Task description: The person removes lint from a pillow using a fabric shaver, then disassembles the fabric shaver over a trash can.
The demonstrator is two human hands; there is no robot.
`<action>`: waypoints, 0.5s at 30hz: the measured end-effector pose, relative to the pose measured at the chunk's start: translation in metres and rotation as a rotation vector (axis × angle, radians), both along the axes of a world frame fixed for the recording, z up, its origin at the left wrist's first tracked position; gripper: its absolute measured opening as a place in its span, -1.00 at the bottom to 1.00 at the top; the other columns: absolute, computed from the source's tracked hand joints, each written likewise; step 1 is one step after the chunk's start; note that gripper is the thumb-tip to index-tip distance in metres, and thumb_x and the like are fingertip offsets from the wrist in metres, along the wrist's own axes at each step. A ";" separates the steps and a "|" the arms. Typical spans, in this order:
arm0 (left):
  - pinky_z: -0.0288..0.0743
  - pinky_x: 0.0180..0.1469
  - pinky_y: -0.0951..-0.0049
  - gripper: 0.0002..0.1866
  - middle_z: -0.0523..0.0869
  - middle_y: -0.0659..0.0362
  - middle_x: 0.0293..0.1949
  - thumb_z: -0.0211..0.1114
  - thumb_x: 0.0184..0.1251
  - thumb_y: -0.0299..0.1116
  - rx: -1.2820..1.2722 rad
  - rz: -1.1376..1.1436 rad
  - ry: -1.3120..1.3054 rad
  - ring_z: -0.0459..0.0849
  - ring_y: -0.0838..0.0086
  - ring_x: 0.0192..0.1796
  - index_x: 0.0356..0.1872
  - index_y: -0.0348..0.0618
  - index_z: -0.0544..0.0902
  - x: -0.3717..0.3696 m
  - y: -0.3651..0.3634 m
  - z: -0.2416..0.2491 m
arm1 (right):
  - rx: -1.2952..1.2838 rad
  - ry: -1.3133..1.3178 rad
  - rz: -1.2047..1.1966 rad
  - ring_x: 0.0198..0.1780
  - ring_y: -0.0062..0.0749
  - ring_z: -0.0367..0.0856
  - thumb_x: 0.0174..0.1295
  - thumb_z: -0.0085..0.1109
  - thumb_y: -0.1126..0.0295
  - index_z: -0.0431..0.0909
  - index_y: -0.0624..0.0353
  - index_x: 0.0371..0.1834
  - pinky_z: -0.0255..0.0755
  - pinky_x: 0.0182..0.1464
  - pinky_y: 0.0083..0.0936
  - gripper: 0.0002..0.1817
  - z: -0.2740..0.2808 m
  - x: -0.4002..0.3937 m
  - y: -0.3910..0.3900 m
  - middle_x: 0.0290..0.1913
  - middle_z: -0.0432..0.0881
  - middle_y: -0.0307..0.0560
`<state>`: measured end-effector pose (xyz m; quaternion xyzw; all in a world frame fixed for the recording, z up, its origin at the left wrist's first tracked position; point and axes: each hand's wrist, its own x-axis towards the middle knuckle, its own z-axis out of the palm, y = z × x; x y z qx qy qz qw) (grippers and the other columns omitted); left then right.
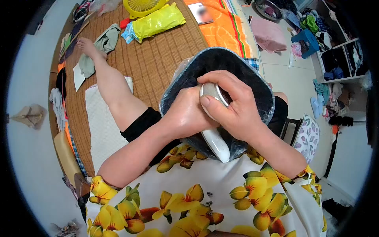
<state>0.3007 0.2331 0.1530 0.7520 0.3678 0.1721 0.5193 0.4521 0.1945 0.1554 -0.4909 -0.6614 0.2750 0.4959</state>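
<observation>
A white device [216, 144] with a curved handle and a round, silver-rimmed head is held over a bin [252, 73] lined with dark plastic; its exact kind I cannot make out. My left hand [188, 111] is closed around the device just below the head, knuckles up. On the head itself rest the thumb and fingers of my right hand [237, 104], curled around its rim. The handle's end points down toward my body. My palms hide part of the device. The bin stands between my legs, close to my flower-patterned top [189, 201].
A woven mat [158, 59] spreads on the left, bearing a white cloth [104, 126], a yellow packet [162, 23] and a yellow fan [144, 7]. A phone [200, 14] lies on orange fabric. Right: a blue stool [306, 42], a pink cloth [268, 33] and a patterned cushion [307, 136].
</observation>
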 end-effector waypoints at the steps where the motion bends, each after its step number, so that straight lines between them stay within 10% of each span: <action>1: 0.61 -0.07 0.16 -0.61 0.75 -0.07 -0.25 0.45 0.02 -0.22 0.001 -0.023 0.007 0.73 0.00 -0.10 -0.15 -0.19 0.64 0.001 0.001 0.002 | -0.022 -0.005 0.009 -0.14 -0.05 0.68 0.09 0.29 0.34 0.62 0.28 -0.11 0.54 -0.05 -0.33 -0.68 0.000 0.001 0.001 -0.18 0.66 0.11; 5: 0.58 0.06 0.19 -0.62 0.73 -0.10 -0.12 0.46 0.03 -0.26 -0.064 0.031 0.107 0.69 -0.01 0.03 -0.14 -0.23 0.65 0.001 -0.002 0.017 | -0.181 0.120 -0.006 -0.15 -0.16 0.68 0.14 0.28 0.34 0.61 0.29 -0.10 0.52 -0.05 -0.38 -0.69 0.001 0.001 0.000 -0.19 0.66 0.07; 8: 0.38 0.33 0.21 -0.47 0.57 -0.12 0.20 0.47 0.10 -0.33 0.748 0.207 0.074 0.53 0.05 0.28 0.10 -0.32 0.56 -0.029 -0.015 0.028 | -0.321 0.248 -0.043 -0.15 -0.32 0.64 0.19 0.27 0.34 0.61 0.30 -0.07 0.48 -0.05 -0.44 -0.69 -0.003 0.007 0.000 -0.19 0.66 0.01; 11: 0.24 0.44 0.20 -0.27 0.42 -0.09 0.36 0.39 0.18 -0.38 0.871 0.748 -0.120 0.42 0.15 0.37 0.37 -0.38 0.33 -0.087 -0.042 0.001 | -0.414 0.131 -0.011 -0.01 -0.53 0.59 0.25 0.16 0.34 0.58 0.24 0.03 0.43 0.11 -0.55 -0.67 0.005 0.015 0.000 -0.06 0.66 -0.13; 15: 0.07 0.50 0.27 -0.40 0.36 -0.14 0.39 0.11 0.42 -0.46 0.225 1.240 0.193 0.31 0.23 0.45 0.44 -0.40 0.20 -0.139 -0.115 -0.104 | -0.420 0.158 0.036 -0.04 -0.53 0.59 0.25 0.16 0.33 0.58 0.24 0.02 0.43 0.09 -0.55 -0.68 0.007 0.014 0.004 -0.09 0.66 -0.15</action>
